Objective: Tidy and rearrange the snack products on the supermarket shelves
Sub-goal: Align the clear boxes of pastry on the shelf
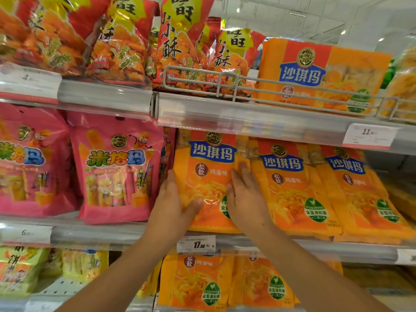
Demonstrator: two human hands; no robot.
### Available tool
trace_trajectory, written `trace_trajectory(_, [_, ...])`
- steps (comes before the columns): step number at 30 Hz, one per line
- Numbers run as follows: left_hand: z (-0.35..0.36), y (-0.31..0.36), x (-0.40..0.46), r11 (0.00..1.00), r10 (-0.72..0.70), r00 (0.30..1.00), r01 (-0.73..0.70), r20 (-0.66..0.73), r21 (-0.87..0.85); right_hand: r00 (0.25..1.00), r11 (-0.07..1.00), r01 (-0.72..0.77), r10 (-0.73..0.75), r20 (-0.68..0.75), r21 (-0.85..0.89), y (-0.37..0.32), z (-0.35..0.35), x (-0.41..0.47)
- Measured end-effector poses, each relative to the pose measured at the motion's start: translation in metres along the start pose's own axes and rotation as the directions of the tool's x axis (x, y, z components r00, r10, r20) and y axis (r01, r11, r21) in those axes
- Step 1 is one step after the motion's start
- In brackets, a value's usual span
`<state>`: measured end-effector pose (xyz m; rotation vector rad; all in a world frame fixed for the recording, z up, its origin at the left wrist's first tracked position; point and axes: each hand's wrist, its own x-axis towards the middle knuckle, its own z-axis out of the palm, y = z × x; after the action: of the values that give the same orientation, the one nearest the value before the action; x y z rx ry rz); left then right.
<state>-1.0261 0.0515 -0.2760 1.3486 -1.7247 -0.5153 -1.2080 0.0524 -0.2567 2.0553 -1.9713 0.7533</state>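
Head view: three shelf levels are visible, each fronted by a clear price rail (pixel 247 119). On the middle shelf (pixel 101 233) a row of orange packs stands tight under the rail above, tops tucked behind it. To the right of the orange pack (pixel 206 176) being handled, a second pack (pixel 290 188) overlaps a third (pixel 360 194), both leaning rightward. To its left a pink bag (pixel 117 167) stands just beside it, with another pink bag (pixel 29 161) further left. A narrow dark gap separates pink bag and orange pack; little free room shows on either side.

The orange pack stands upright at the front edge of the middle shelf, with a blue label band, a red panel on top and a green round seal low on the right, partly covered.

The left hand (pixel 173 206) is wrapped round the pack's left edge, thumb across its front, fingers behind out of sight. The right hand (pixel 245 197) lies flat on the pack's right side, fingers straight and pointing up toward the seam with the second pack.

Upper shelf: red-and-yellow bags (pixel 126 41), cut off at the top, and an orange box (pixel 319 73) behind a wire guard (pixel 225 81). Bottom shelf: more orange packs (pixel 198 282), tops hidden by the rail. A price tag (pixel 196 244) sits below the hands; small print is unreadable.
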Motion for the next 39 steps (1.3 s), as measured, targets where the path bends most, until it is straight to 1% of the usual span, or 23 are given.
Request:
trace_trajectory(2, [-0.002,0.007,-0.005,0.99,0.028,0.999,-0.025,-0.02,0.137,0.999,1.0,0.018,-0.019,0.04,0.019,0.0,-0.005,-0.004])
trace_trajectory(3, [-0.004,0.013,-0.008,0.968,0.101,0.993,-0.085,-0.055,0.234,0.998,0.998,0.032,-0.035,0.051,0.054,0.001,-0.011,-0.009])
trace_trajectory(4, [-0.005,0.021,-0.011,0.933,0.221,0.971,-0.184,-0.089,0.31,0.997,0.993,0.064,-0.068,0.04,0.095,0.003,-0.018,-0.014])
trace_trajectory(5, [-0.008,0.032,-0.012,0.88,0.37,0.923,-0.311,-0.108,0.36,0.993,0.985,0.117,-0.118,0.002,0.124,0.006,-0.028,-0.02])
trace_trajectory(6, [-0.011,0.047,-0.013,0.81,0.518,0.847,-0.443,-0.116,0.385,0.984,0.976,0.175,-0.17,-0.048,0.129,0.01,-0.042,-0.026])
trace_trajectory(8, [-0.016,0.08,-0.009,0.637,0.749,0.652,-0.657,-0.122,0.404,0.96,0.962,0.247,-0.227,-0.165,0.116,0.019,-0.075,-0.033])
trace_trajectory(9, [-0.018,0.098,-0.005,0.56,0.817,0.562,-0.72,-0.13,0.409,0.949,0.96,0.258,-0.23,-0.216,0.112,0.025,-0.094,-0.033])
trace_trajectory(10, [-0.022,0.117,-0.001,0.506,0.858,0.494,-0.758,-0.144,0.411,0.934,0.955,0.275,-0.238,-0.265,0.109,0.031,-0.115,-0.031])
trace_trajectory(11, [-0.024,0.135,0.004,0.473,0.879,0.45,-0.776,-0.158,0.418,0.912,0.949,0.301,-0.258,-0.318,0.096,0.037,-0.135,-0.028])
trace_trajectory(13, [-0.026,0.169,0.019,0.44,0.896,0.41,-0.762,-0.172,0.475,0.848,0.931,0.363,-0.324,-0.419,0.016,0.052,-0.17,-0.021])
trace_trajectory(14, [-0.026,0.182,0.03,0.438,0.894,0.414,-0.735,-0.17,0.518,0.814,0.922,0.385,-0.359,-0.457,-0.039,0.06,-0.184,-0.015])
trace_trajectory(15, [-0.024,0.195,0.04,0.441,0.887,0.436,-0.699,-0.154,0.563,0.785,0.916,0.391,-0.383,-0.487,-0.09,0.069,-0.197,-0.007])
trace_trajectory(18, [-0.013,0.219,0.065,0.464,0.823,0.561,-0.578,-0.086,0.672,0.727,0.903,0.337,-0.43,-0.535,-0.268,0.099,-0.224,0.02])
trace_trajectory(19, [-0.007,0.222,0.069,0.476,0.798,0.597,-0.544,-0.08,0.691,0.727,0.894,0.318,-0.444,-0.524,-0.317,0.109,-0.23,0.028])
trace_trajectory(21, [0.006,0.225,0.075,0.494,0.764,0.637,-0.478,-0.101,0.726,0.771,0.898,0.29,-0.425,-0.475,-0.333,0.127,-0.234,0.04])
trace_trajectory(22, [0.009,0.223,0.076,0.5,0.758,0.641,-0.452,-0.121,0.738,0.798,0.908,0.274,-0.398,-0.452,-0.317,0.131,-0.232,0.043])
trace_trajectory(24, [0.015,0.22,0.079,0.5,0.769,0.619,-0.428,-0.159,0.753,0.827,0.923,0.263,-0.366,-0.427,-0.282,0.142,-0.225,0.045])
trace_trajectory(27, [0.018,0.217,0.081,0.497,0.789,0.582,-0.421,-0.194,0.759,0.807,0.929,0.282,-0.365,-0.464,-0.239,0.15,-0.214,0.047])
trace_trajectory(30, [0.02,0.218,0.081,0.507,0.799,0.56,-0.432,-0.219,0.746,0.784,0.925,0.295,-0.378,-0.492,-0.24,0.153,-0.209,0.049])
trace_trajectory(33, [0.021,0.22,0.079,0.517,0.797,0.557,-0.43,-0.233,0.74,0.831,0.925,0.301,-0.373,-0.412,-0.231,0.152,-0.213,0.048])
trace_trajectory(35, [0.021,0.221,0.079,0.521,0.792,0.564,-0.426,-0.233,0.74,0.845,0.923,0.324,-0.38,-0.377,-0.205,0.151,-0.22,0.048])
trace_trajectory(37, [0.021,0.22,0.079,0.525,0.787,0.573,-0.426,-0.229,0.737,0.84,0.918,0.388,-0.389,-0.379,-0.082,0.147,-0.237,0.053])
trace_trajectory(39, [0.021,0.22,0.08,0.524,0.789,0.57,-0.429,-0.229,0.736,0.833,0.906,0.419,-0.359,-0.422,0.055,0.139,-0.262,0.07])
